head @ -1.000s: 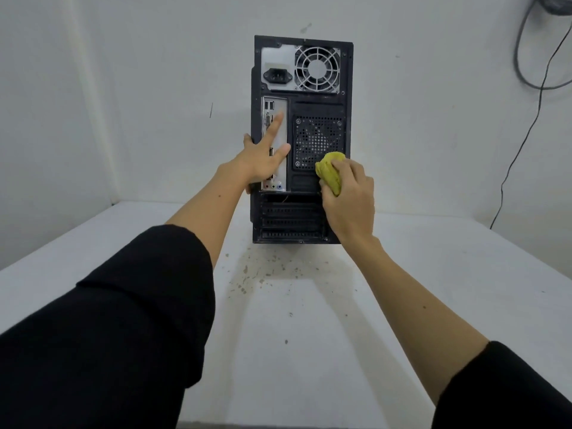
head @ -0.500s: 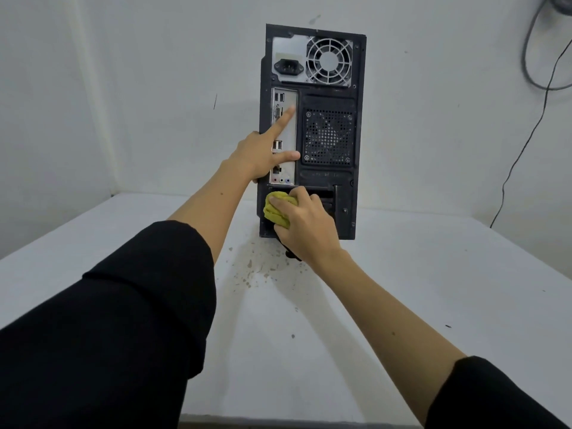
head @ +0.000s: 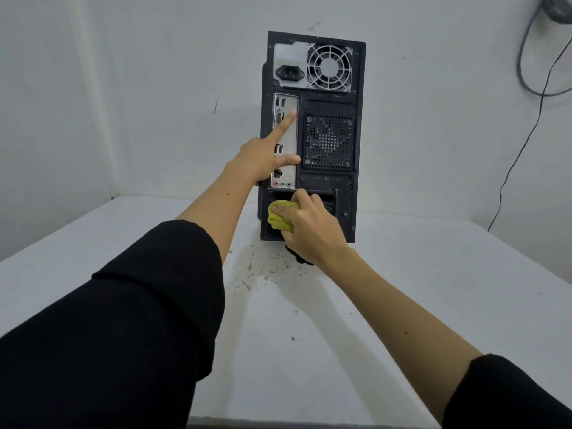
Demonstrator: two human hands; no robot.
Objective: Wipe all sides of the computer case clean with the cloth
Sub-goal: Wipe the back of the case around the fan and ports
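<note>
Case (head: 312,134) stands upright near the far edge of the bench (head: 402,305), its rear panel turned toward the person, close to the wall (head: 154,88). On that panel sit the fan grille (head: 329,67) and power socket (head: 289,72) at the top, the port plate (head: 286,144) at left, the mesh vent (head: 328,140) at right and the slot area low down.

Cloth (head: 278,218), yellow and bunched, is pressed against the lower left of the panel by the right hand (head: 309,230), whose fingers are curled round it. The left hand (head: 266,157) braces the case on the port plate with its fingers straight, forefinger stretched up and thumb out to the side; it grasps nothing.

My judgement is that the rear panel's lowest band is being wiped. To do it well, keep the bracing hand firm so the tall case does not rock or slide back, and work the wad along the slot ribs and into their recesses, where dust likely lodges. Turn the cloth to a fresh face as it soils. Go lightly over ports and mesh so fibres do not snag.

Specks (head: 257,270) lie on the bench just before the case; they may want wiping too. Cables (head: 526,119) hang on the wall at right, well apart.
</note>
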